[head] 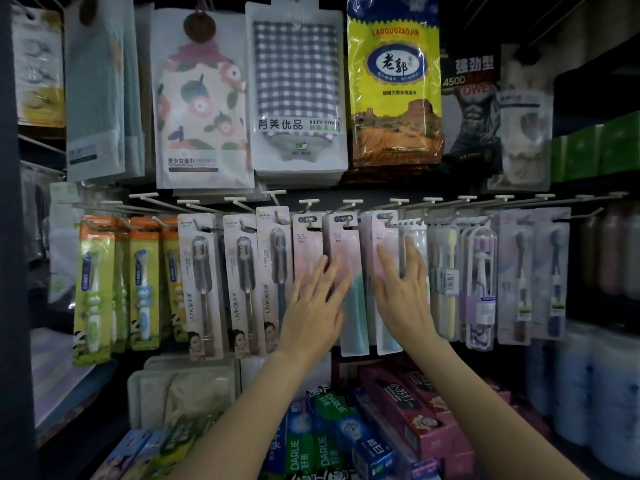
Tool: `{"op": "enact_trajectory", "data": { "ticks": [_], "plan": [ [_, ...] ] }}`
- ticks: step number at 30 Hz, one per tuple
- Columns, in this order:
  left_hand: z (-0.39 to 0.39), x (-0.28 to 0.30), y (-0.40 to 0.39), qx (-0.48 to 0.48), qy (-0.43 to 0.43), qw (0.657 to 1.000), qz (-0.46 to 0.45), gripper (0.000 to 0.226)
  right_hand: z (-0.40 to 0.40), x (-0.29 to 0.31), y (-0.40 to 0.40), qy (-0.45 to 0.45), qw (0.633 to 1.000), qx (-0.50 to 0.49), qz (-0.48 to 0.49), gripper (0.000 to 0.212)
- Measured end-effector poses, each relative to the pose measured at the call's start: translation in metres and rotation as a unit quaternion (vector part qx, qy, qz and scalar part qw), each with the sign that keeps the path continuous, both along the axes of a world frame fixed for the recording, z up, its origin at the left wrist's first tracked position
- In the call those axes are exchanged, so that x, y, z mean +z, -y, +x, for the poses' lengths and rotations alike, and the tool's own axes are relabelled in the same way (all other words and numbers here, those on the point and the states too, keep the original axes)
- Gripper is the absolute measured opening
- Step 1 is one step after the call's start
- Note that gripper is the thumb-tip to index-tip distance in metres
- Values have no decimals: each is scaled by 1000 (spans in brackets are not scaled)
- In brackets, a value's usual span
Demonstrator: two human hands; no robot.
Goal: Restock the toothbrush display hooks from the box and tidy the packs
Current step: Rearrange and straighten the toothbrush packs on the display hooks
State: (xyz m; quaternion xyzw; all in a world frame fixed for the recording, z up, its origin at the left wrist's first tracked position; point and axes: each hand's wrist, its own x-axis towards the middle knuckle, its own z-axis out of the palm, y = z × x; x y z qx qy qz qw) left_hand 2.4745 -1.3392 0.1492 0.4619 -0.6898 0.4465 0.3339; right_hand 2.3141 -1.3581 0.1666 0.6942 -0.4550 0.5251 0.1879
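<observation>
A row of toothbrush packs hangs from white display hooks (348,201) across the middle of the rack. My left hand (317,306) lies flat with straight fingers against the pink pastel packs (308,247) at the centre. My right hand (403,292) presses, fingers spread and straight, on the neighbouring pink pack (382,244). Left of them hang grey LMK toothbrush packs (202,285) and green children's toothbrush packs (93,289). To the right hang clear and lilac toothbrush packs (479,289). No box is in view.
Bath towel packs (298,95) and a yellow towel bag (393,81) hang on the row above. Toothpaste cartons (325,441) lie stacked on the shelf below my forearms. White bottles (595,393) stand at the lower right, green boxes (595,147) at the upper right.
</observation>
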Motion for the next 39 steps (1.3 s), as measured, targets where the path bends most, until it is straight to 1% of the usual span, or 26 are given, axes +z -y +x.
{"op": "enact_trajectory", "data": {
  "ticks": [2,6,8,14,18,21,23,25,28,31,35,36,39],
  "plan": [
    [-9,-4,4,1,17,1000,10,56,-6,7,5,-17,1000,-4,11,48],
    [-19,-4,12,20,10,1000,17,57,-9,27,8,-53,998,7,25,54],
    [-19,-2,14,26,13,999,18,57,-6,32,10,-67,996,8,51,50],
    [-18,7,14,33,14,999,11,58,-4,32,11,-74,996,-3,44,53],
    [-17,6,14,38,17,999,14,57,-7,33,8,-77,996,8,46,50],
    [-19,-1,8,32,13,999,10,55,-17,18,2,-64,998,-1,21,53],
    [-21,-15,8,23,17,1000,8,54,-29,-4,-1,-30,999,-17,22,53],
    [-24,-33,9,20,31,999,14,56,-41,-28,-3,-15,998,-35,48,52],
    [-35,-56,10,14,32,999,39,57,-53,-52,-1,-38,994,-54,82,52],
    [-46,-69,9,5,34,998,50,58,-56,-59,-3,-58,991,-74,93,51],
    [-50,-77,9,0,41,998,57,67,-55,-63,-6,-67,989,-102,87,47],
    [-50,-78,8,-2,40,997,60,67,-55,-64,-8,-62,989,-105,80,46],
    [-40,-76,0,-9,36,997,72,59,-52,-63,-14,-35,993,-95,65,53]
  ]
}}
